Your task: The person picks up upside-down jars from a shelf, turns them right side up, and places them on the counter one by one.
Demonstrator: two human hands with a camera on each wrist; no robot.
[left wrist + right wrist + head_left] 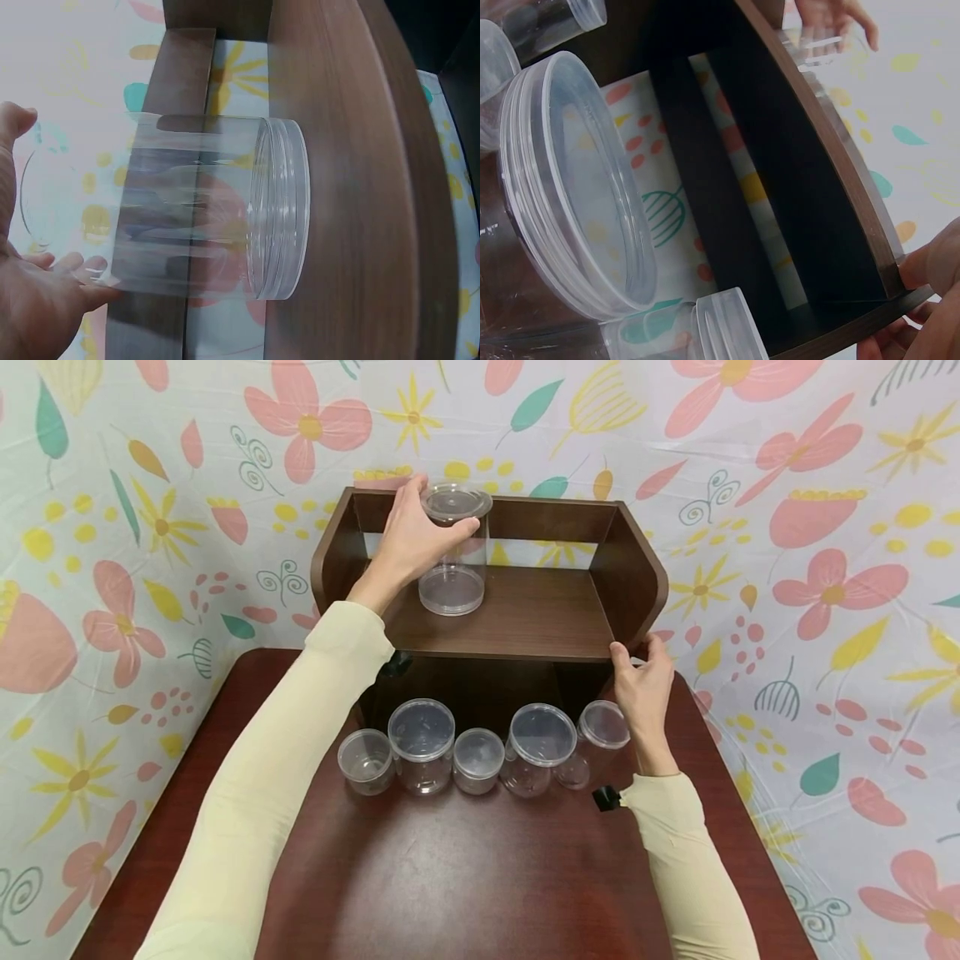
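Note:
My left hand (pixel 423 531) spans the upper end of a tall clear plastic jar (pixel 452 564), with thumb and fingers on either side of it. The jar stands upright on the top board of a dark brown wooden shelf (pixel 517 610), left of its middle. In the left wrist view a ridged clear lid (pixel 283 210) shows at the jar's shelf-side end. My right hand (pixel 647 689) grips the front right corner of the shelf, its thumb on the top board's edge. In the right wrist view, part of this hand (pixel 922 315) appears around the shelf's edge.
Below the shelf's front, several clear lidded containers stand in a row on the reddish-brown table (pixel 480 877): a small one (pixel 366 764) at the left, a wide one (pixel 422 743), a short one (pixel 477 760), another wide one (pixel 540 747) and a slim one (pixel 596 743). A flowered cloth (pixel 825 610) hangs behind.

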